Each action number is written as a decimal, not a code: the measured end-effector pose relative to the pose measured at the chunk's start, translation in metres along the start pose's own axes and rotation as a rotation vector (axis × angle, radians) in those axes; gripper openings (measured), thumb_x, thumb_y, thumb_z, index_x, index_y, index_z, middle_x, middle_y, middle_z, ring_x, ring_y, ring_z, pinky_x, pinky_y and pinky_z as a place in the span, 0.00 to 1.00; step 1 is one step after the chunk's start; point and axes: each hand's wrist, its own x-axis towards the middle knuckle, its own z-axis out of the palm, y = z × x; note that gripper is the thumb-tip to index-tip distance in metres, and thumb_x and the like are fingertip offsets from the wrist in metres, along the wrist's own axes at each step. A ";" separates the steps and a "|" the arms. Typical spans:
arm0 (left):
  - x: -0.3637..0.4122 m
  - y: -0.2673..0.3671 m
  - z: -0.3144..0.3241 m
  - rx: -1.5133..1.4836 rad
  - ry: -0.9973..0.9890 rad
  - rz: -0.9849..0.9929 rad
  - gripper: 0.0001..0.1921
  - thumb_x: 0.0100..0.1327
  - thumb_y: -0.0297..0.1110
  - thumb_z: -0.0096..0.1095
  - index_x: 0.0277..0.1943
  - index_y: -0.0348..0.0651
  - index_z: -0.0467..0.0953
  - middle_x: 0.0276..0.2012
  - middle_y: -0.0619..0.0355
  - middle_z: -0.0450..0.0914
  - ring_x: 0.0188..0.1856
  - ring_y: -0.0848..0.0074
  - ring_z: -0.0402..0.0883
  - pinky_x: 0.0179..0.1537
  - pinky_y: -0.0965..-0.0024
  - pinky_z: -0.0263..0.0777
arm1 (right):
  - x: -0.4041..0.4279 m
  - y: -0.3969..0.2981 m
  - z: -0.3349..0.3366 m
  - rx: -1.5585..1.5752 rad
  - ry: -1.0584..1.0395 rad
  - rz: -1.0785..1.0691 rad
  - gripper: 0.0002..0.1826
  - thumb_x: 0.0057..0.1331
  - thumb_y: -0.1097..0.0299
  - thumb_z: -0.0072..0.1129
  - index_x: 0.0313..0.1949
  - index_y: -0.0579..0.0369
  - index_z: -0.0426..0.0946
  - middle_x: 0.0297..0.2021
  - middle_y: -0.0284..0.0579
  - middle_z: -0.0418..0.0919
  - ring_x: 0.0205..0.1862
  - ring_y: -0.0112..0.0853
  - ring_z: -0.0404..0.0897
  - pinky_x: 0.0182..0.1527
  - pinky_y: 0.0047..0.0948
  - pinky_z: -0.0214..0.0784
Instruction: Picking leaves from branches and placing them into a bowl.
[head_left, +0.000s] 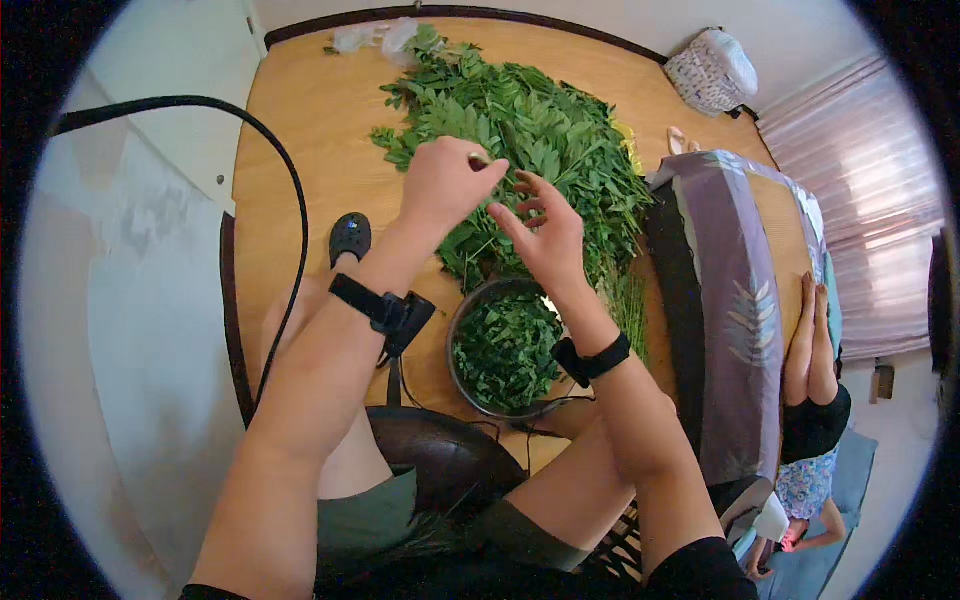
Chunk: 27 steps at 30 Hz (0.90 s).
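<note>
My left hand (450, 180) is raised over the left side of a large heap of leafy green stems (517, 120), its fingers curled; a small ring-like thing shows by its thumb, too small to name. Close to its right, my right hand (551, 232) has its fingers apart and bent, holding nothing that I can see. The two hands do not touch. Below them, between my legs, a round metal basin (452, 345) holds picked green leaves (506, 352). Both wrists wear black straps.
Thin bare green stalks (630, 311) lie right of the basin. Clear plastic bags (375, 37) are behind the heap. A black cable (300, 195) arcs at left. On the right stands a bed (739, 315), with another person (810, 427) lying on it. A patterned basket (709, 75) stands by the wall.
</note>
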 end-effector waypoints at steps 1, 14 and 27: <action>-0.002 0.001 0.003 0.004 -0.004 -0.008 0.16 0.53 0.46 0.68 0.27 0.40 0.84 0.21 0.49 0.81 0.26 0.57 0.82 0.32 0.61 0.77 | 0.001 -0.002 0.002 0.003 -0.001 0.013 0.26 0.57 0.62 0.72 0.50 0.64 0.76 0.40 0.53 0.82 0.35 0.36 0.82 0.40 0.31 0.75; -0.003 0.004 0.024 -0.246 -0.085 0.009 0.16 0.60 0.45 0.68 0.41 0.40 0.80 0.29 0.54 0.83 0.31 0.69 0.84 0.34 0.66 0.76 | 0.004 0.010 -0.020 0.128 -0.018 0.128 0.10 0.66 0.68 0.62 0.41 0.63 0.81 0.27 0.44 0.83 0.28 0.20 0.77 0.32 0.23 0.69; -0.003 0.019 0.049 -0.562 -0.446 0.042 0.09 0.68 0.34 0.61 0.44 0.38 0.82 0.34 0.59 0.85 0.35 0.82 0.83 0.39 0.76 0.77 | 0.000 0.029 -0.068 0.373 0.002 0.261 0.11 0.66 0.68 0.62 0.40 0.66 0.82 0.30 0.38 0.84 0.30 0.20 0.78 0.34 0.19 0.70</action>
